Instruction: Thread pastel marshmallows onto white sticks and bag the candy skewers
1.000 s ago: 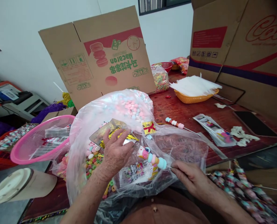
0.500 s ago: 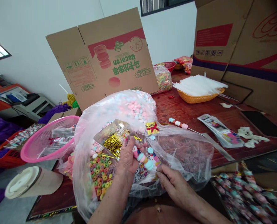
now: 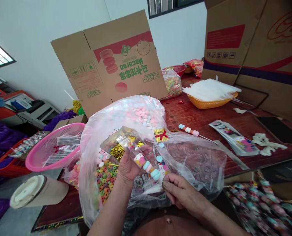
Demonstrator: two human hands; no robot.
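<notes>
My left hand (image 3: 128, 164) is closed on a small clear wrapper bag (image 3: 132, 147) with a candy skewer (image 3: 147, 165) of pastel rounds partly inside it. My right hand (image 3: 179, 193) pinches the stick end of that skewer, just below and right of the left hand. Both hands hover over a big clear plastic bag (image 3: 197, 160) spread on the dark red table (image 3: 209, 118). Under the hands lie gold twist ties (image 3: 117, 150), coloured ring candies (image 3: 106, 173) and printed wrappers (image 3: 144, 182).
A pink basket (image 3: 49, 147) with wrappers stands at the left, a tape roll (image 3: 35, 191) before it. A Macaron carton (image 3: 116, 62) stands behind, a large carton (image 3: 259, 49) at the right. An orange basket of white sticks (image 3: 209, 91), another skewer (image 3: 188, 130) and wrapped skewers (image 3: 259, 206) lie about.
My left hand lifted from the gold ties and took the small clear bag. My right hand moved left with the skewer, and its candy end has slid into the bag.
</notes>
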